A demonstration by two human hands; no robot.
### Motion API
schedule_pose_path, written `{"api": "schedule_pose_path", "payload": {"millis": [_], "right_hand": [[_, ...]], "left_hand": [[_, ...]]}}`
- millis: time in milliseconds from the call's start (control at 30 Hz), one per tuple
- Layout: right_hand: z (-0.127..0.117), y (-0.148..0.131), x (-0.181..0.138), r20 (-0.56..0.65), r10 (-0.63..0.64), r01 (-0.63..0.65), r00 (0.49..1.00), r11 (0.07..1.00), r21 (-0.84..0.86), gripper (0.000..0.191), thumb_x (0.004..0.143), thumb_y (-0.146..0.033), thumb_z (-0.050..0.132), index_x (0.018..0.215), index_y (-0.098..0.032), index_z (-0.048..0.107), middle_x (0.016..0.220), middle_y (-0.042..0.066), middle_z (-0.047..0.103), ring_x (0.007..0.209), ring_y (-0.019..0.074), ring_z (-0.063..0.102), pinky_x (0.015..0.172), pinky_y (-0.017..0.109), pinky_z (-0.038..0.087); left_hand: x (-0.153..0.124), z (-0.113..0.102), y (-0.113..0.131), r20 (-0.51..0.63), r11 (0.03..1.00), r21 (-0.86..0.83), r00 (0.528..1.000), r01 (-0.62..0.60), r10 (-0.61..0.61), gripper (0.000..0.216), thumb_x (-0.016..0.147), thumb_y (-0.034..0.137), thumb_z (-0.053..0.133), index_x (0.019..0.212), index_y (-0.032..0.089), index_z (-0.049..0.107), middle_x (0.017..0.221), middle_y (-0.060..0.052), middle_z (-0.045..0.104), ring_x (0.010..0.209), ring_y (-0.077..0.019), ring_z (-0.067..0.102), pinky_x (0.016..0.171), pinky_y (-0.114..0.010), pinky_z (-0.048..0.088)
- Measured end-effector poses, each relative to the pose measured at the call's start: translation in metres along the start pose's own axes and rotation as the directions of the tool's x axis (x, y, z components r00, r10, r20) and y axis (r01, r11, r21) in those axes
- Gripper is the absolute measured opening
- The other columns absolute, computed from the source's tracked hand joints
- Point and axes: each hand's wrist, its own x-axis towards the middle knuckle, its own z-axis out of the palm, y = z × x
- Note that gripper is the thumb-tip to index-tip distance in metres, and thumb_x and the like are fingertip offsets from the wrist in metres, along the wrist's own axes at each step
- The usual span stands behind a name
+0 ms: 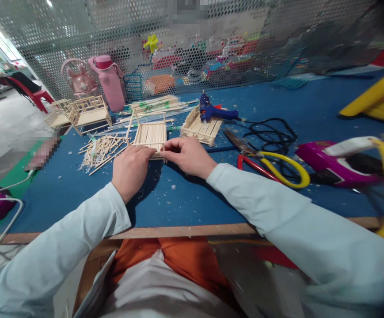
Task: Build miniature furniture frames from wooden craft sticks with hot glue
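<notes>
A small frame made of wooden sticks [151, 134], with a slatted floor and upright posts, stands on the blue table in front of me. At its near left corner, my left hand [132, 167] has its fingers closed on the near edge. My right hand [189, 155] pinches at the near right corner, thumb and forefinger together. Both sets of fingertips hide the part of the frame they hold. Just left of my left hand lies a heap of short wooden sticks [104, 148] with some clear plastic wrap.
A blue glue gun [208, 109] rests on another stick piece [202, 128]. Yellow-handled scissors [286, 170], red-handled pliers [258, 170] and a coiled black cable lie right. Stick models [90, 115], a pink bottle [108, 84] and packs of sticks [155, 105] stand behind, before a perforated metal screen.
</notes>
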Motion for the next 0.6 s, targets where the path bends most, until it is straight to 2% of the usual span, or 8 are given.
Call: {"api": "schedule_pose_path", "payload": {"millis": [167, 333, 600], "right_hand": [[-0.0004, -0.0015, 0.0001, -0.008, 0.020, -0.021, 1.000, 1.000, -0.008, 0.018, 0.072, -0.026, 0.060, 0.059, -0.015, 0.054, 0.054, -0.005, 0.045, 0.054, 0.0081, 0.036, 0.055, 0.025, 0.030], [-0.0007, -0.0017, 0.0004, 0.004, 0.016, -0.016, 1.000, 1.000, -0.012, 0.016, 0.072, -0.024, 0.059, 0.060, -0.015, 0.055, 0.054, -0.005, 0.045, 0.055, 0.0081, 0.037, 0.055, 0.024, 0.031], [-0.0007, -0.0014, -0.0005, 0.004, 0.012, -0.012, 1.000, 1.000, -0.024, 0.017, 0.073, -0.025, 0.059, 0.060, -0.015, 0.054, 0.054, -0.005, 0.044, 0.054, 0.0080, 0.036, 0.054, 0.024, 0.030]], "left_hand": [[0.0010, -0.0008, 0.0024, -0.002, 0.997, -0.005, 0.997, 0.082, -0.082, 0.021, 0.088, 0.020, 0.049, 0.094, 0.020, 0.069, 0.088, -0.006, 0.073, 0.082, -0.0194, 0.066, 0.067, -0.027, 0.046], [0.0031, -0.0043, 0.0040, 0.053, 0.984, 0.034, 0.983, 0.173, -0.174, 0.016, 0.085, 0.017, 0.050, 0.078, 0.018, 0.065, 0.076, -0.005, 0.071, 0.073, -0.0177, 0.065, 0.057, -0.024, 0.040], [0.0025, -0.0037, 0.0035, 0.063, 0.983, 0.013, 0.981, 0.184, -0.185, 0.016, 0.084, 0.015, 0.049, 0.077, 0.017, 0.062, 0.076, -0.005, 0.071, 0.071, -0.0167, 0.063, 0.057, -0.024, 0.038]]}}
